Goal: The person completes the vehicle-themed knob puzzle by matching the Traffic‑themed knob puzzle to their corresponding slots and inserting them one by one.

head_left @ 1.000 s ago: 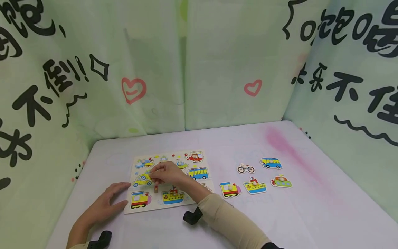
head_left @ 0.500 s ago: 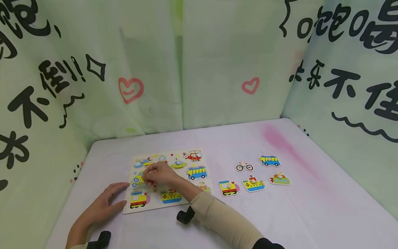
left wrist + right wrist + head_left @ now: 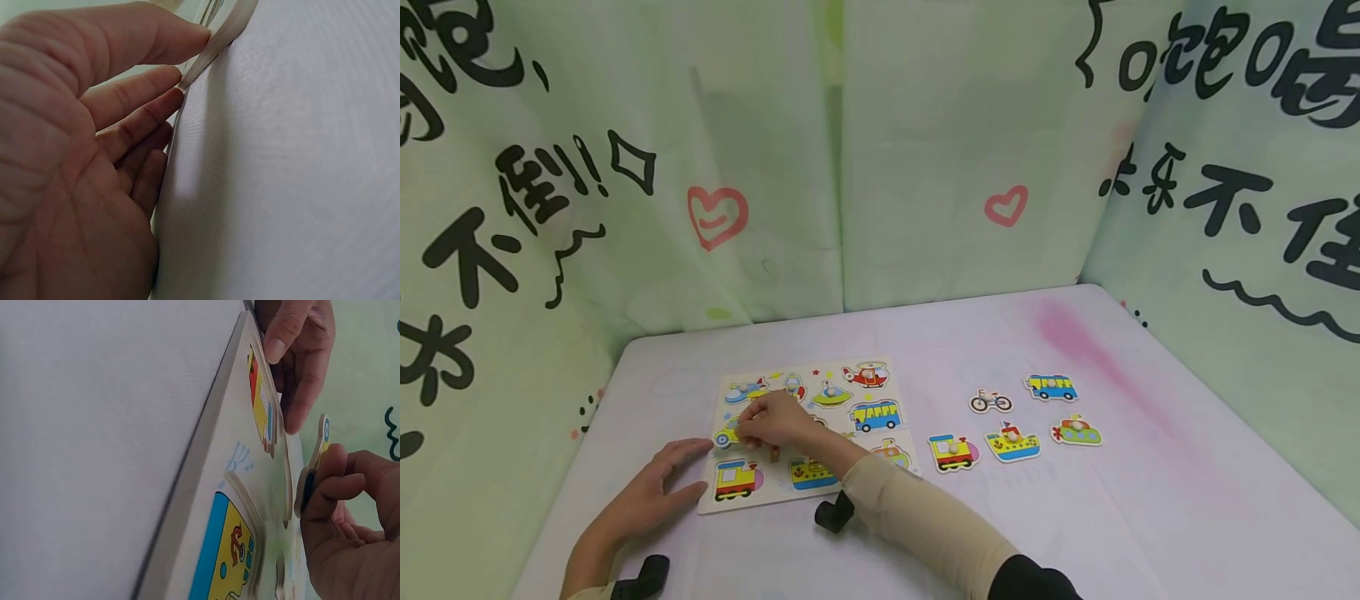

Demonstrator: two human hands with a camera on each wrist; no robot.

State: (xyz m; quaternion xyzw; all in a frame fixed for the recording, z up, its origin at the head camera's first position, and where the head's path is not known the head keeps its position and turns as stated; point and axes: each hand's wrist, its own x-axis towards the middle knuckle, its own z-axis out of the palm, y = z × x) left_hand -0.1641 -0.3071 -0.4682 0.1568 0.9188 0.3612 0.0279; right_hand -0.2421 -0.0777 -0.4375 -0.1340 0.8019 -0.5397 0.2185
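A wooden puzzle board [image 3: 777,490] with vehicle pictures lies on the table. My left hand [image 3: 651,496] rests at its left side, the thumb and fingertips touching the edge; the left wrist view shows the fingers loosely extended along the board edge [image 3: 222,40]. Over the left part of the board, my right hand [image 3: 777,419] pinches a yellow car puzzle piece [image 3: 323,434] between thumb and fingers. In the right wrist view the piece stands tilted, just off the board's surface. The right hand hides part of the car picture area in the head view.
To the right of the board lie loose pieces: a bicycle [image 3: 991,402], a bus [image 3: 1051,387], a train [image 3: 953,453], a ship [image 3: 1012,443] and a submarine [image 3: 1077,431]. Green printed curtains [image 3: 925,167] surround the table [image 3: 1112,517].
My right hand has shifted slightly left over the board with the car puzzle piece. The left hand stays at the board's edge, and the loose pieces lie where they were.
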